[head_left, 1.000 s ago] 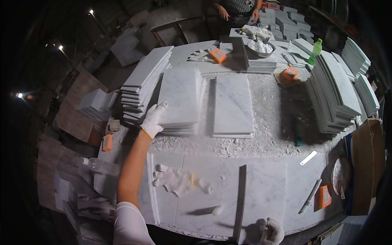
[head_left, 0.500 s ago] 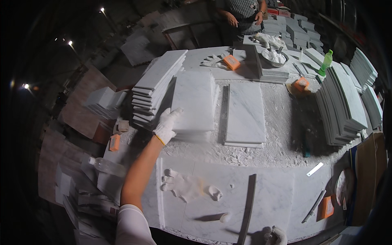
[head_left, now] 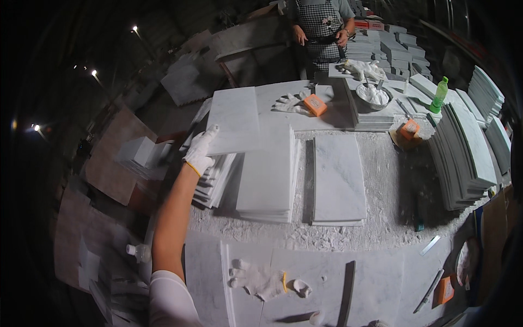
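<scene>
My left hand (head_left: 200, 148), in a white knit glove with a yellow cuff, closes on the left edge of a pale marble tile (head_left: 234, 117). That tile lies over the left stack of tiles (head_left: 212, 185), askew to it. Its near right corner reaches over the middle stack (head_left: 265, 180). Farther right is a lower stack of veined marble tiles (head_left: 339, 177). Only a sliver of white glove, apparently my right hand (head_left: 377, 324), shows at the lower edge; its fingers are hidden.
A white glove (head_left: 259, 279) and a dark strip (head_left: 346, 294) lie on the near slabs. Beyond the stacks are an orange box (head_left: 315, 105), a bowl of white material (head_left: 373, 97) and a green bottle (head_left: 439, 95). Tall tiles (head_left: 463, 155) stand right. A person (head_left: 324, 32) stands opposite.
My left hand has gone from the middle stack's left edge to farther left, and a tile now lies askew over the left stack in its grasp. The view has shifted, so the table appears lower.
</scene>
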A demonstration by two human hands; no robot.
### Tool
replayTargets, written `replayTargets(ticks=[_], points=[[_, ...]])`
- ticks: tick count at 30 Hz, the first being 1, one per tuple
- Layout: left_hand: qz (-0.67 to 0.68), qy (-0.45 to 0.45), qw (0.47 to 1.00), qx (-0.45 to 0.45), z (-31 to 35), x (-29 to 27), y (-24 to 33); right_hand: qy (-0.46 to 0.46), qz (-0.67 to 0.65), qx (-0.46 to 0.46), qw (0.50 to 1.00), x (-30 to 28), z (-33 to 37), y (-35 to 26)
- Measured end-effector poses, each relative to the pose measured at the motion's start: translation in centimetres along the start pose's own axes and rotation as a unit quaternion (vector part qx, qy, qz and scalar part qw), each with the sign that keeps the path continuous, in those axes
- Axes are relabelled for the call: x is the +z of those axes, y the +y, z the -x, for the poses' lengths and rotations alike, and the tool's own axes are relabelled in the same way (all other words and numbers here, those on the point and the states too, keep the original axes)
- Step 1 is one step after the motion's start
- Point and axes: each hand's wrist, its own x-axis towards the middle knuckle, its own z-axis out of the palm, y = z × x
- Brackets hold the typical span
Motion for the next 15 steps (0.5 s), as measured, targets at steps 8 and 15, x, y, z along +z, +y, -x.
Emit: replayTargets(ticks=[8,15], points=[[-0.068,0.087,0.987,0.115,-10.7,-7.8,-0.6,-0.022,0.017,0.055,0.998,0.6,1.6,1.4],[-0.44,0.403,0.764,0.245,-5.8,-7.2,4.3,0.06,-0.385,0.37,0.843,1.3,3.1,1.8]])
